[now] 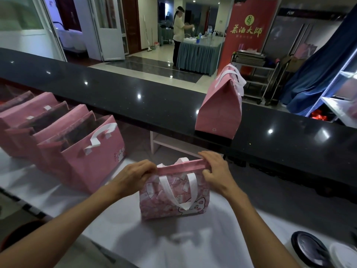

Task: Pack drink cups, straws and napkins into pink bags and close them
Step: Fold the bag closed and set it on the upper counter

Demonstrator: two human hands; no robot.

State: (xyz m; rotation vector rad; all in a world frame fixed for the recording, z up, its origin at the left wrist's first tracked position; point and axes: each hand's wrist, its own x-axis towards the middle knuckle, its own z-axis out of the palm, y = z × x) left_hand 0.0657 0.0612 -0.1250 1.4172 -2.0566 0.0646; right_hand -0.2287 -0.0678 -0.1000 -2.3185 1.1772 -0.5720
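Both forearms reach in from the bottom of the frame toward the centre, where a pink bag (pixel 174 198) stands upright on the white desk (pixel 193 246). The left hand (pixel 133 176) curls its fingers over the left end of the bag's folded top edge and pinches it; the right hand (pixel 215 171) grips the right end the same way, thumb in front and fingers over the back. The fold runs flat between the two hands, and a white handle (pixel 176 192) hangs down the bag's printed front. At the left of the frame a row of open bags (pixel 63 132) stands close together, near the left forearm. Behind the held bag rises a black counter (pixel 135 89), its near edge just beyond the hands, with a closed bag (pixel 220 111) standing on it at upper right. The desk lies bare in front of the bag; dark lids (pixel 313 250) sit at the lower right corner.
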